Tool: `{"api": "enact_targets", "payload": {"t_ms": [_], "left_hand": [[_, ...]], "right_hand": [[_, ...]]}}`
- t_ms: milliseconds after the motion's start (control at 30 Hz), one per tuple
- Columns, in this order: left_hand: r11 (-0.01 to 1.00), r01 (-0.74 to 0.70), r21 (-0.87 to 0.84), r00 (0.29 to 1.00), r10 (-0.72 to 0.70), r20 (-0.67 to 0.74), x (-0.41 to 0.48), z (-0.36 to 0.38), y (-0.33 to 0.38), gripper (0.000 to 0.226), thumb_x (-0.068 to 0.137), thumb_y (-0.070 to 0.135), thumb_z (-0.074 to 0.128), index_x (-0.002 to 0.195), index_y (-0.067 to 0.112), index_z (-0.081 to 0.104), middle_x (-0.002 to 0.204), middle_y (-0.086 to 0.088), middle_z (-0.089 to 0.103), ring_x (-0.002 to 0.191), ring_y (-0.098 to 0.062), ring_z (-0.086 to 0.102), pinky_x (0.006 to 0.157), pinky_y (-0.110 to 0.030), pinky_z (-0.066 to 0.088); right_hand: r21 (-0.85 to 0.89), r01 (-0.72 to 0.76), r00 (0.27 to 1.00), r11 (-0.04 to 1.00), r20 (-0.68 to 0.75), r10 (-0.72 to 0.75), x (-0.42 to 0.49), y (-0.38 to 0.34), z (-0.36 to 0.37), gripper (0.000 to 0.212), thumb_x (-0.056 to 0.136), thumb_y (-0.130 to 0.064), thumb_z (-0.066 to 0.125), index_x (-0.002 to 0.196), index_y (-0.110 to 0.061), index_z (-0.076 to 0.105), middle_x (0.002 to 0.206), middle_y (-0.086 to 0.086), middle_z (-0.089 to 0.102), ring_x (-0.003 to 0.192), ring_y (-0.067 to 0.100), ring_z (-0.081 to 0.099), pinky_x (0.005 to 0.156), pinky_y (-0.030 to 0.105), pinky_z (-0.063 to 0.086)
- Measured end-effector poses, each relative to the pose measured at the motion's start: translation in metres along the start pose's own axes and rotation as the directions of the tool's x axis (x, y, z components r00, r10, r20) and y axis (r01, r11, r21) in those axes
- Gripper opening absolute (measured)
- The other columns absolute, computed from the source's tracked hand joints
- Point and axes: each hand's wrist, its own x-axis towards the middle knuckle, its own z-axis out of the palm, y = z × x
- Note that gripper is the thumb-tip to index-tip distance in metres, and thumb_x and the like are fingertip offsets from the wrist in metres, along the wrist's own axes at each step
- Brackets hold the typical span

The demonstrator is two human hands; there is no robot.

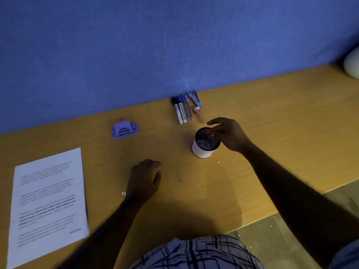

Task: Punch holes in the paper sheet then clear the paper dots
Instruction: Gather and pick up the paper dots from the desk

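A printed paper sheet [48, 202] lies at the left of the wooden desk [272, 133]. A purple hole punch [124, 129] sits near the blue wall. A white cup [204, 149] with a dark inside holds several paper dots. My right hand [229, 134] hovers over the cup's rim, fingertips pinched together above the opening; whether a dot is between them I cannot tell. My left hand [144, 179] rests palm down on the desk, fingers loosely curled, holding nothing. One paper dot [219, 162] lies right of the cup, and white dots [123, 193] sit beside my left wrist.
Several pens and markers [182, 110], a stapler [195, 99] and a small capped tube [200, 114] lie against the blue wall behind the cup. A white rounded object [352, 64] sits at the far right. The desk's front edge runs diagonally at the lower right.
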Motion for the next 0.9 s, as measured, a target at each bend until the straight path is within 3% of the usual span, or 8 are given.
{"api": "enact_targets", "payload": {"t_ms": [67,167,300,367,500,633,800,900], "left_hand": [[1.0,0.002,0.007,1.0,-0.002,-0.003,0.0,0.0,-0.001,0.028,0.086,0.025,0.057,0.111,0.016,0.064,0.104,-0.002,0.065,0.094,-0.022,0.063,0.083,-0.04,0.048],[1.0,0.007,0.022,1.0,-0.007,0.003,0.001,0.0,-0.002,0.027,0.087,0.023,0.059,0.113,0.016,0.064,0.106,-0.002,0.065,0.095,-0.022,0.063,0.084,-0.039,0.047],[1.0,0.011,0.014,1.0,-0.011,0.0,0.0,0.0,-0.003,0.027,0.087,0.021,0.063,0.114,0.016,0.064,0.107,-0.001,0.065,0.095,-0.02,0.062,0.085,-0.038,0.046],[1.0,0.015,0.01,1.0,-0.015,0.007,0.001,0.0,-0.002,0.027,0.089,0.022,0.062,0.115,0.017,0.064,0.109,-0.001,0.064,0.098,-0.018,0.061,0.086,-0.036,0.044],[1.0,0.016,0.018,1.0,-0.016,0.012,0.001,-0.001,0.0,0.028,0.088,0.022,0.062,0.116,0.017,0.063,0.11,-0.002,0.064,0.1,-0.02,0.061,0.087,-0.038,0.045],[1.0,0.022,0.017,1.0,-0.022,0.021,0.0,-0.003,0.001,0.028,0.089,0.024,0.061,0.116,0.018,0.063,0.111,-0.001,0.064,0.101,-0.02,0.061,0.089,-0.039,0.046],[0.999,0.015,0.028,1.0,-0.016,0.014,-0.001,-0.005,-0.001,0.028,0.089,0.025,0.061,0.116,0.018,0.063,0.109,-0.001,0.064,0.099,-0.019,0.061,0.087,-0.038,0.046],[1.0,0.012,0.028,1.0,-0.012,-0.001,-0.003,-0.005,0.0,0.026,0.088,0.022,0.062,0.114,0.016,0.064,0.107,-0.003,0.065,0.096,-0.021,0.062,0.086,-0.04,0.048]], "right_hand": [[-0.08,0.042,0.999,0.996,-0.032,-0.045,0.0,-0.001,0.001,0.033,0.084,-0.001,0.07,0.114,-0.013,0.065,0.099,0.007,0.075,0.089,0.008,0.07,0.066,0.016,0.054],[-0.118,0.074,0.996,0.99,-0.041,-0.079,-0.001,-0.002,0.001,0.036,0.081,0.001,0.071,0.116,-0.008,0.065,0.099,0.007,0.076,0.091,0.012,0.07,0.069,0.017,0.053],[0.228,-0.05,0.998,0.972,-0.012,0.054,-0.003,-0.004,-0.003,0.037,0.083,0.016,0.058,0.114,-0.003,0.062,0.092,0.003,0.075,0.081,0.008,0.073,0.065,0.017,0.055],[0.26,-0.047,0.998,0.964,-0.024,0.055,-0.004,-0.003,-0.004,0.036,0.084,0.016,0.059,0.113,-0.006,0.062,0.092,0.002,0.075,0.081,0.011,0.073,0.066,0.02,0.057],[0.003,0.036,0.994,0.999,-0.101,-0.036,-0.007,-0.001,-0.002,0.041,0.079,0.007,0.069,0.113,-0.016,0.063,0.095,0.003,0.073,0.077,0.009,0.072,0.064,0.023,0.059],[-0.28,0.119,0.976,0.952,-0.145,-0.165,-0.008,0.0,0.002,0.042,0.077,0.001,0.074,0.116,-0.012,0.065,0.098,0.0,0.072,0.078,0.011,0.07,0.068,0.032,0.061],[-0.349,0.183,0.955,0.919,-0.158,-0.25,-0.011,0.002,-0.001,0.036,0.08,0.003,0.07,0.114,-0.008,0.066,0.1,0.006,0.073,0.082,0.016,0.07,0.072,0.035,0.061],[-0.339,0.198,0.919,0.919,-0.261,-0.295,-0.017,0.011,-0.003,0.024,0.083,0.001,0.067,0.106,-0.005,0.07,0.095,0.009,0.074,0.079,0.018,0.069,0.071,0.034,0.059]]}}
